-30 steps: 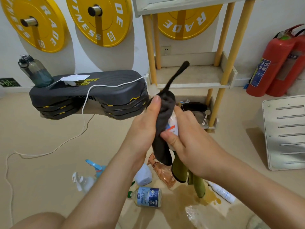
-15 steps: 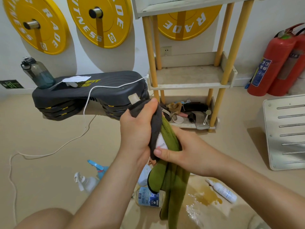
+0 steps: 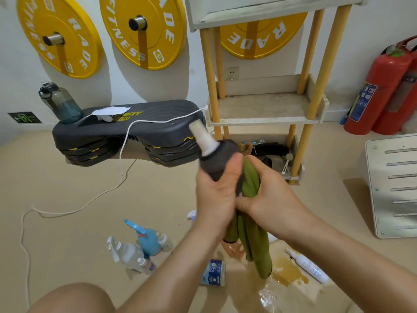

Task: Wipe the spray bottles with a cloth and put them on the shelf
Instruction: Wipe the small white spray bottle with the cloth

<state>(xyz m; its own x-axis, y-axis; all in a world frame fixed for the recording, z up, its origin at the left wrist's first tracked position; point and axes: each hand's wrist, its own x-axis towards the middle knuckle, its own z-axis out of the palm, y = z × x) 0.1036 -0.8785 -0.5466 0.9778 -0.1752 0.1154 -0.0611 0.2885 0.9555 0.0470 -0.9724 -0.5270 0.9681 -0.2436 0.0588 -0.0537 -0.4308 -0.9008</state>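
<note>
Spare spray bottles (image 3: 144, 245) lie on the floor (image 3: 67, 199). The left hand (image 3: 214, 197) is curled round a cloth-wrapped bottle (image 3: 204, 141) whose white top pokes out. The right hand (image 3: 268, 195) grips the cloth (image 3: 250, 184) beside it. Wiping is under way. Next, probably: free the bottle and stand it on the shelf (image 3: 266, 120) beyond.

The shelf (image 3: 264, 122) has a bare middle tier (image 3: 264, 105), open at the front between the front posts (image 3: 208, 75) behind a low rim. Its bottom tier (image 3: 274, 150) is crowded with small clutter. A step platform (image 3: 126, 132) trailing a white cable (image 3: 123, 152) stands just beside the shelf's left side, and fire extinguishers (image 3: 379, 91) stand well to its right. Spray bottles (image 3: 135, 251) and a puddle (image 3: 286, 271) occupy the floor (image 3: 67, 188) below.
</note>
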